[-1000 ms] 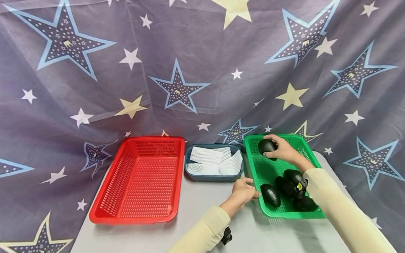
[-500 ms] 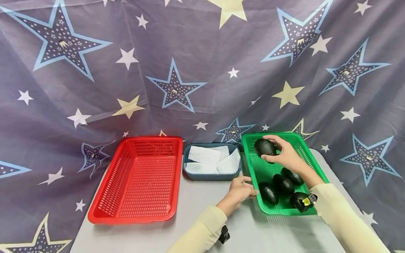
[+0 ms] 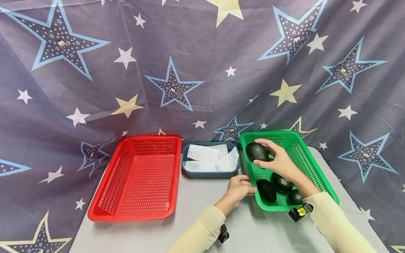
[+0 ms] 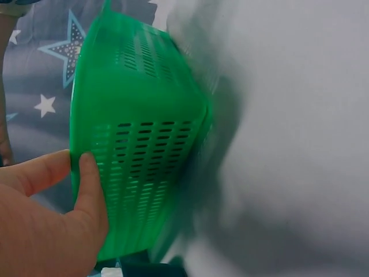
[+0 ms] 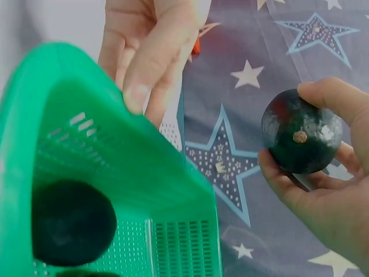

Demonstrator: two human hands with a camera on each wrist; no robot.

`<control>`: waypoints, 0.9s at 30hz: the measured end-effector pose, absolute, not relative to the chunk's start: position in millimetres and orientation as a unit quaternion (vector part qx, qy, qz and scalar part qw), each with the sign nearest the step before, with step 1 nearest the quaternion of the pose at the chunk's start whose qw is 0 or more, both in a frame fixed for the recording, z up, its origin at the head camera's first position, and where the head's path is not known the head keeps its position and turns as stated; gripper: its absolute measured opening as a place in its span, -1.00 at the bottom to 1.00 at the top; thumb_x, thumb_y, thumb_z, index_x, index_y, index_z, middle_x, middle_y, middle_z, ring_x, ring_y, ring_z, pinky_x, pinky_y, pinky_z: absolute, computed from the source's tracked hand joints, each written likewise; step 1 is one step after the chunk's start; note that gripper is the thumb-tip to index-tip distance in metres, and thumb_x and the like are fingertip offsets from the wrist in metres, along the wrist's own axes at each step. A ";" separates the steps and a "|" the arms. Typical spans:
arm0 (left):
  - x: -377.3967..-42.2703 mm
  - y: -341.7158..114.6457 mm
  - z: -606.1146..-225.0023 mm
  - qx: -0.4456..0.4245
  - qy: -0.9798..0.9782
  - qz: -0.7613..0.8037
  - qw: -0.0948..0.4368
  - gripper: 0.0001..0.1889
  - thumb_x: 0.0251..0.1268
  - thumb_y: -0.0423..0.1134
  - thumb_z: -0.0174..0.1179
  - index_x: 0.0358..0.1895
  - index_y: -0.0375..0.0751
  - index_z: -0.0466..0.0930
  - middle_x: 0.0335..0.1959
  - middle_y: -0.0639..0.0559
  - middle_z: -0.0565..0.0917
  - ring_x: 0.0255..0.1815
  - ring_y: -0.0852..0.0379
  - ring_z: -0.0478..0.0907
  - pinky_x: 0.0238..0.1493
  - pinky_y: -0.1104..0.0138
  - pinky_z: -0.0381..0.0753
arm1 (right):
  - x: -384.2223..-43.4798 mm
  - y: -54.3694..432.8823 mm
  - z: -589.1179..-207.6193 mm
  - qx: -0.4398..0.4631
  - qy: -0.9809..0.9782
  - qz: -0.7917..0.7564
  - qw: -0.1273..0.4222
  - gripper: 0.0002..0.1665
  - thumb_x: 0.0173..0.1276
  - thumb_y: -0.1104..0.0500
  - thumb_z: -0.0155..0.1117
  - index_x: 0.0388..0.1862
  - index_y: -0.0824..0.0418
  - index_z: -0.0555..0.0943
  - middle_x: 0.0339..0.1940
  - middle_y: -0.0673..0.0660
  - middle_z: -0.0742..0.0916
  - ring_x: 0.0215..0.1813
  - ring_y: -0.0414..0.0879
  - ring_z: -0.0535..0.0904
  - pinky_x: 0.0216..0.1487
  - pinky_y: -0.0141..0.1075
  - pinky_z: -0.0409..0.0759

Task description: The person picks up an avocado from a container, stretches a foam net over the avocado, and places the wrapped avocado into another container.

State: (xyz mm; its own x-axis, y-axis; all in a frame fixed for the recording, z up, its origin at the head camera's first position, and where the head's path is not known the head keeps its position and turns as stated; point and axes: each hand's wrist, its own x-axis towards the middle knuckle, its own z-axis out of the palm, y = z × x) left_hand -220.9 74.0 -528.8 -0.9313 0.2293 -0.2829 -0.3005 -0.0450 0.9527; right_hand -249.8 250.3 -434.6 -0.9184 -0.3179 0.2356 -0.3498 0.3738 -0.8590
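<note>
In the head view, the right hand (image 3: 277, 160) has its fingers and thumb curled round one avocado (image 3: 256, 152), which appears over the far left part of the green basket (image 3: 305, 159); the left hand (image 3: 238, 188) pinches the left rim of that basket, inside which at least three other avocados (image 3: 266, 191) lie. The step in hand seems to be lifting a single avocado out; the next move probably calls for carrying it clear of the rim with the grip unloosened and the basket steadied. This view alone gives the wider layout of the tabletop (image 3: 126, 243): the red basket (image 3: 147, 184) at left and, between the two baskets, the blue tray (image 3: 210, 175) with its white mesh sleeves (image 3: 204, 153). The left wrist view adds the rim between the pinching fingers and the slotted outer wall; no avocado is visible there. The right wrist view presents the gripped avocado end-on, its brown stem scar (image 5: 300, 137) facing the camera, a detail the head view does not show; the fingertips behind it are partly hidden.
</note>
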 end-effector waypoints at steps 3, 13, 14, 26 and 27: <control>-220.3 71.5 -529.3 -0.014 0.667 0.723 0.177 -0.46 0.12 -0.58 0.35 0.23 -0.49 0.50 -0.20 -0.23 0.71 -0.34 0.10 0.71 -0.15 0.20 0.79 | -247.3 244.1 -433.5 0.213 -0.819 0.533 0.012 -0.19 0.28 0.31 0.47 0.48 0.14 0.39 0.36 0.33 0.57 0.24 0.27 0.55 -0.08 -0.33 0.70; -228.5 43.1 -523.9 -0.001 0.679 0.718 0.155 -0.46 0.10 -0.41 0.25 0.24 -0.39 0.51 -0.35 -0.01 0.71 -0.31 0.04 0.73 -0.18 0.20 0.79 | -238.9 225.7 -434.2 0.229 -0.804 0.548 -0.004 -0.19 0.28 0.28 0.48 0.48 0.08 0.40 0.38 0.29 0.56 0.24 0.20 0.57 -0.05 -0.27 0.72; -229.5 38.6 -519.9 -0.003 0.675 0.721 0.154 -0.45 0.11 -0.40 0.24 0.25 -0.38 0.51 -0.34 -0.02 0.71 -0.31 0.09 0.71 -0.18 0.21 0.79 | -238.5 224.0 -434.6 0.232 -0.803 0.549 -0.005 -0.19 0.28 0.29 0.49 0.48 0.08 0.40 0.37 0.29 0.57 0.23 0.20 0.58 -0.05 -0.27 0.72; -235.8 -16.4 -480.2 0.048 0.617 0.769 0.162 -0.39 0.33 -0.22 0.17 0.44 -0.23 0.36 -0.03 -0.10 0.65 0.09 -0.11 0.65 0.03 0.17 0.75 | -229.8 201.4 -435.6 0.259 -0.798 0.543 -0.031 -0.16 0.24 0.29 0.51 0.48 0.06 0.40 0.42 0.25 0.54 0.30 0.25 0.53 0.04 -0.21 0.71; -236.0 -19.3 -479.4 0.053 0.616 0.769 0.163 -0.39 0.34 -0.22 0.17 0.45 -0.22 0.35 -0.03 -0.07 0.63 0.08 -0.10 0.65 0.04 0.16 0.74 | -229.3 199.6 -436.2 0.263 -0.798 0.541 -0.031 -0.16 0.24 0.29 0.51 0.48 0.09 0.40 0.43 0.25 0.54 0.30 0.26 0.53 0.05 -0.20 0.71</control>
State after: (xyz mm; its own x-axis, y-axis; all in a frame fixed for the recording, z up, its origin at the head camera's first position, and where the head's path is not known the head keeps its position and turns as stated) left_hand -236.0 -19.3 -479.4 -0.9410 0.3161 -0.1204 -0.1867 -0.1886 0.9641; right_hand -229.3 199.6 -436.2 -0.8597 -0.4538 0.2344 -0.3860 0.2767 -0.8800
